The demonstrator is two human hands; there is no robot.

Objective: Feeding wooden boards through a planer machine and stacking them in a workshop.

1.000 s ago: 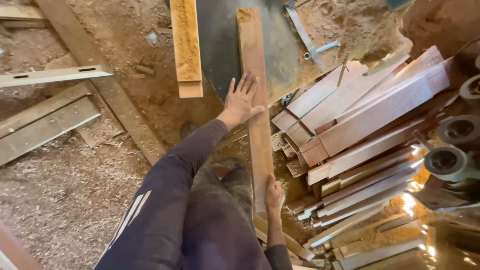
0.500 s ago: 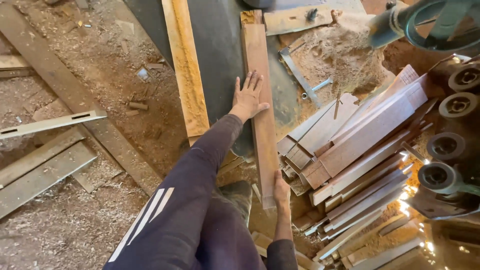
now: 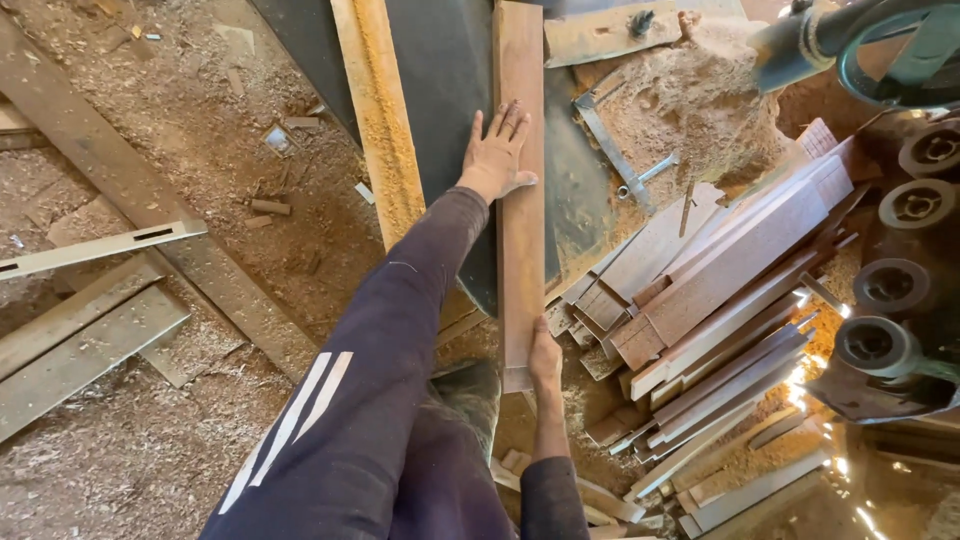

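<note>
Our left hand (image 3: 497, 155) lies flat, fingers spread, on the long reddish plank (image 3: 521, 190) — pressing, not gripping. Our right hand (image 3: 545, 360) cups the plank's near end, fingers curled against it. The plank rests lengthwise on the dark machine table (image 3: 440, 90) — stacked wood strips (image 3: 720, 300) lie just right.

plank (image 3: 521, 200): reddish-brown | sleeve (image 3: 400, 330): dark navy, white stripes | sawdust (image 3: 690, 100): tan
</note>
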